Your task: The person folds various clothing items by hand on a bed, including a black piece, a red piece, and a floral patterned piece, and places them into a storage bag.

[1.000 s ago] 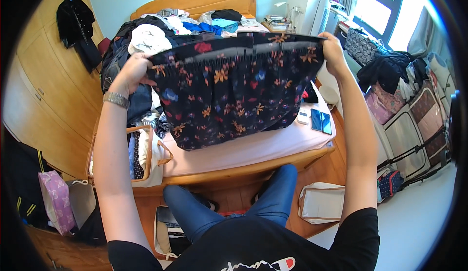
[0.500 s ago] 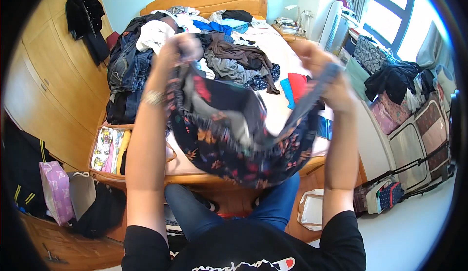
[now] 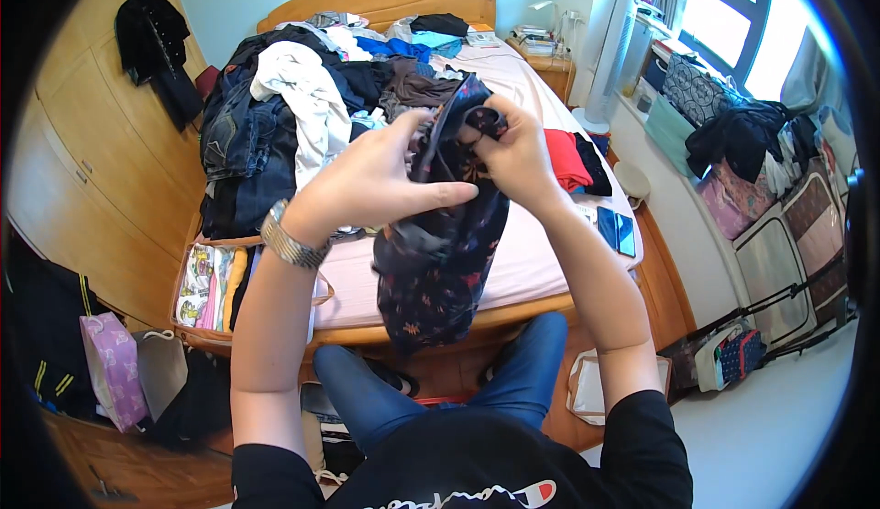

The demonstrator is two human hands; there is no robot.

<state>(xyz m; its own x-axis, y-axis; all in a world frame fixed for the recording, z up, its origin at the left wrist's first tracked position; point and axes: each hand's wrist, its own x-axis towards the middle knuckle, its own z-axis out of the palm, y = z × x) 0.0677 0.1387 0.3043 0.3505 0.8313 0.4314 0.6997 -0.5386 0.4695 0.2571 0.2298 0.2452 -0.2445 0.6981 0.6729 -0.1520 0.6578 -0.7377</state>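
While we are holding the limp black cloth garment with small coloured flowers [image 3: 440,280]: our right hand [image 3: 515,156] is clenching a bunched upper part; our left hand [image 3: 371,179] is laying its thumb across the front, but we cannot tell whether its mostly hidden fingers are closing on the cloth.
Left thumb: if that side is only resting there, the soft fabric could be slipping away, leaving everything hanging from our right hand.
Bunched top: because the upper edges are gathering unevenly between our hands, we are probably risking skewed layers and creases.
Loose lower end: since it is dangling unsupported and blurring along its left side, it could be swinging against the wooden bed edge [image 3: 353,336] or, should our grip be failing, falling toward our blue jeans [image 3: 524,362] and the reddish-brown wooden floor [image 3: 449,376].
Garment's place: its top is sitting between our hands, touching both; its body is hanging below them, partly covering our view of the pale pink bedsheet [image 3: 527,257].
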